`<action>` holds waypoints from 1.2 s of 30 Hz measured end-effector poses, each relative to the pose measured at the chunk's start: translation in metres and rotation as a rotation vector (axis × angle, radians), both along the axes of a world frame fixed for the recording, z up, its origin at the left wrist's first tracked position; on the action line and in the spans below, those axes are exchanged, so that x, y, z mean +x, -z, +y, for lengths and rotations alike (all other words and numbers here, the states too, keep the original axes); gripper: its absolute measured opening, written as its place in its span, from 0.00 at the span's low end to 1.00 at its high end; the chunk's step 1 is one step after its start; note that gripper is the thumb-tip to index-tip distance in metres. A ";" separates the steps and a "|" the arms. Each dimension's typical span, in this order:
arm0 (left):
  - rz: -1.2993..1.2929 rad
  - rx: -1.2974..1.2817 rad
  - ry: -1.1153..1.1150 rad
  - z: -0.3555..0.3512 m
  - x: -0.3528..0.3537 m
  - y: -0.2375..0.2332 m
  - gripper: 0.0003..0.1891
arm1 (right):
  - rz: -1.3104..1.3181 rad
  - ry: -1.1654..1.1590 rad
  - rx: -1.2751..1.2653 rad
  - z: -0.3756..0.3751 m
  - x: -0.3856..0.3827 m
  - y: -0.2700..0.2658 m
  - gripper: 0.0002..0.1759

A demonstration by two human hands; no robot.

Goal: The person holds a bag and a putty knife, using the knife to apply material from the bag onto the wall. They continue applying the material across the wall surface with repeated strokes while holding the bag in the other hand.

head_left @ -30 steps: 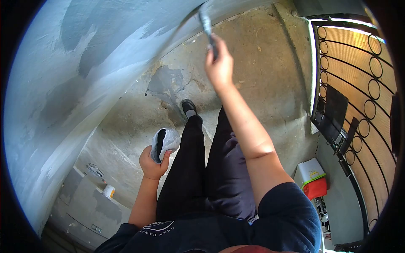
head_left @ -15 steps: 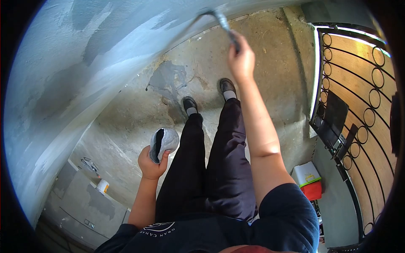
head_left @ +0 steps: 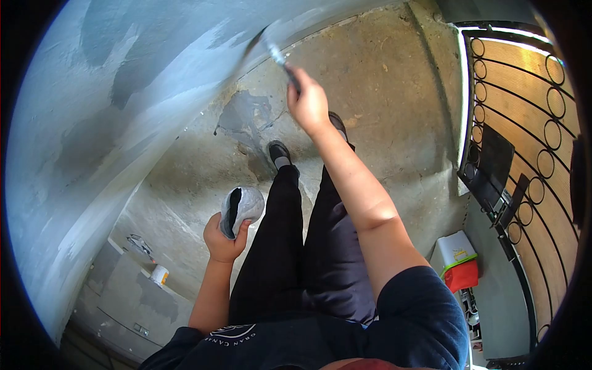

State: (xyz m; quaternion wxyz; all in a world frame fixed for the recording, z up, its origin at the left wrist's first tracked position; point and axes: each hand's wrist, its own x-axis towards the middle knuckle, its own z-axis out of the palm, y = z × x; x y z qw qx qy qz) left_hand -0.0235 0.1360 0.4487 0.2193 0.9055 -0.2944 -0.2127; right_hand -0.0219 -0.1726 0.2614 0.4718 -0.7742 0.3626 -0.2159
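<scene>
The right hand [head_left: 308, 102], clenched around the handle of the brush [head_left: 279, 58], had swung back leftward from where it was half a second earlier. That carried the bristles along the lower part of the grey-painted wall [head_left: 123, 111], just above where it met the concrete floor [head_left: 382, 92]. The stroke appeared to be working back over the strip near the wall's base, where paler streaks lay beside darker patches. The forearm now covered most of the right shoe, which had been in plain view half a second before, while the left shoe [head_left: 277, 152] had not moved. The left hand [head_left: 223, 242] stayed low beside the thigh, fingers wrapped around the paint-smeared cup [head_left: 242, 208], as before.
</scene>
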 end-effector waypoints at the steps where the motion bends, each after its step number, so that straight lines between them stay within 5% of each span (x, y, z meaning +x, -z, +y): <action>1: 0.003 0.003 0.007 -0.001 0.000 0.001 0.18 | 0.001 0.006 0.001 0.001 -0.006 0.002 0.22; 3: 0.000 0.002 0.021 -0.005 0.000 0.004 0.18 | 0.166 -0.272 0.038 -0.005 -0.017 -0.002 0.21; 5: -0.002 0.004 0.037 -0.010 0.000 0.005 0.18 | 0.205 -0.292 0.018 -0.018 -0.019 0.004 0.21; 9: 0.001 -0.015 0.039 -0.022 -0.002 0.005 0.19 | 0.017 0.069 -0.153 -0.073 -0.021 0.022 0.20; 17: 0.016 -0.023 0.072 -0.061 -0.004 0.010 0.19 | -0.013 0.571 0.030 -0.121 -0.012 0.017 0.19; 24: 0.048 0.004 0.094 -0.097 -0.010 0.015 0.18 | 0.037 0.321 0.210 -0.037 0.009 0.030 0.22; 30: 0.094 0.038 0.147 -0.131 -0.013 0.005 0.17 | 0.242 -0.240 0.170 -0.045 -0.019 0.048 0.22; 36: 0.090 0.019 0.112 -0.157 -0.019 0.000 0.17 | 0.182 0.069 0.105 -0.120 -0.030 0.066 0.21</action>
